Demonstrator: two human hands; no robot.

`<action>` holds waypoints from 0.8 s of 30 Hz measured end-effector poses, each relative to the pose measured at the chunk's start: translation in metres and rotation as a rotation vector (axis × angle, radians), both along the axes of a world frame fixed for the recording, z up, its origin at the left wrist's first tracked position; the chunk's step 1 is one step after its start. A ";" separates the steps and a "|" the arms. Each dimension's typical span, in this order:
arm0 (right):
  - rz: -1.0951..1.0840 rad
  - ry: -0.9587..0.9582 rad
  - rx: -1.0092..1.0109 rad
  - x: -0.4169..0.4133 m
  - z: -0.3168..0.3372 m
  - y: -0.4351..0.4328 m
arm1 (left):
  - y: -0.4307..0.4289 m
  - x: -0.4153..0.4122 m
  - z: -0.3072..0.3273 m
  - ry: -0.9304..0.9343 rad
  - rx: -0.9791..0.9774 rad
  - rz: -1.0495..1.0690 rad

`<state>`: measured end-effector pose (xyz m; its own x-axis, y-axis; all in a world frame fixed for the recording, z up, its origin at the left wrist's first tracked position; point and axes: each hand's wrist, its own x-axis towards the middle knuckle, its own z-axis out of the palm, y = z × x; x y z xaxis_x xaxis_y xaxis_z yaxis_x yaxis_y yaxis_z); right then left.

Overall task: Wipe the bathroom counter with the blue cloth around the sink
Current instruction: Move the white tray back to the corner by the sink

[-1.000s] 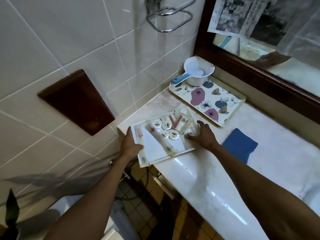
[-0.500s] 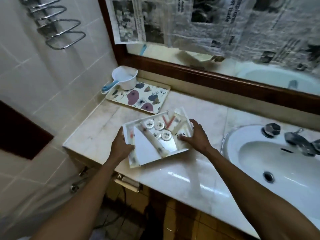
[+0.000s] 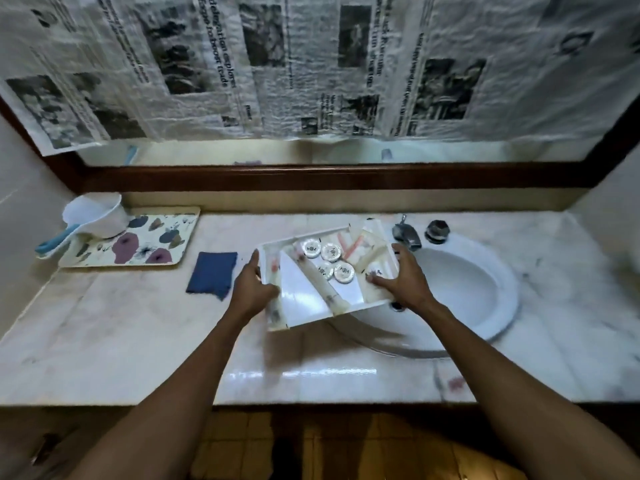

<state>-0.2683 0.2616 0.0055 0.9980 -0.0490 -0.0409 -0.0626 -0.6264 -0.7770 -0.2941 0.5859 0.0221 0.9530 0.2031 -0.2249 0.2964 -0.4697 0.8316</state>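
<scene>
Gripping white rectangular tray [image 3: 304,306] by both ends, left hand [image 3: 251,289], right hand [image 3: 403,280]; blue cloth [image 3: 212,274] flat on marble counter [image 3: 121,337].

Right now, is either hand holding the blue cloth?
No. The blue cloth lies on the counter while both hands grip the white tray.

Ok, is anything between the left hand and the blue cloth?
Nothing lies between them: bare counter separates the left hand from the blue cloth just beside it. But both hands, the right hand too, are occupied gripping the white tray of toiletries over the sink.
</scene>
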 end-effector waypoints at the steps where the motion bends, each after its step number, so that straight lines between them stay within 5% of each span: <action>1: -0.038 -0.005 0.003 -0.004 0.002 -0.020 | -0.019 0.008 0.003 0.001 0.022 -0.027; 24: -0.640 0.059 -0.042 0.017 0.020 -0.332 | -0.371 0.188 0.035 -0.058 0.022 -0.553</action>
